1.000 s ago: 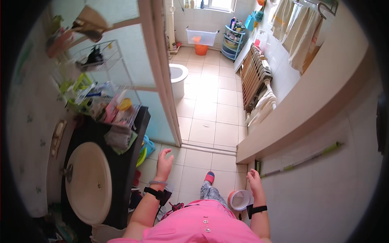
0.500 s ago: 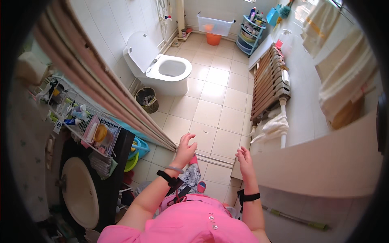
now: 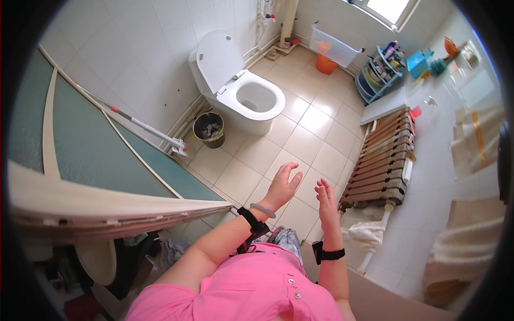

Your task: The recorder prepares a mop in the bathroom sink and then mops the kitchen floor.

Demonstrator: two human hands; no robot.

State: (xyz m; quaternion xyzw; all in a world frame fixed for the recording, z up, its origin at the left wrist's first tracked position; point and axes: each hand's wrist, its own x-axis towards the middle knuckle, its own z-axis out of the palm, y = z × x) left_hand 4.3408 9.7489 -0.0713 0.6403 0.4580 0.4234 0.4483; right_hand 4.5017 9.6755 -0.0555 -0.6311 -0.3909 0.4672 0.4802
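Observation:
My left hand is held out in the air over the tiled floor, fingers apart and nothing in it. Beside it on the right, my right hand is raised with its fingers stretched up, also holding nothing. The two hands do not touch each other. Beyond the left hand stands a white toilet with its lid up. A dark waste bin with crumpled paper in it stands next to the toilet. To the right of my right hand is a brown ribbed radiator on the wall.
At left is a partition with green panels; a long-handled mop leans beyond it. A blue corner shelf with bottles, a clear plastic tub and an orange bucket stand far back. A white cloth hangs below the radiator.
I have moved forward to the doorway and turned, so the toilet and bin look nearer. The mop and green panels have come into view; the washbasin is mostly hidden. Both hands stay empty.

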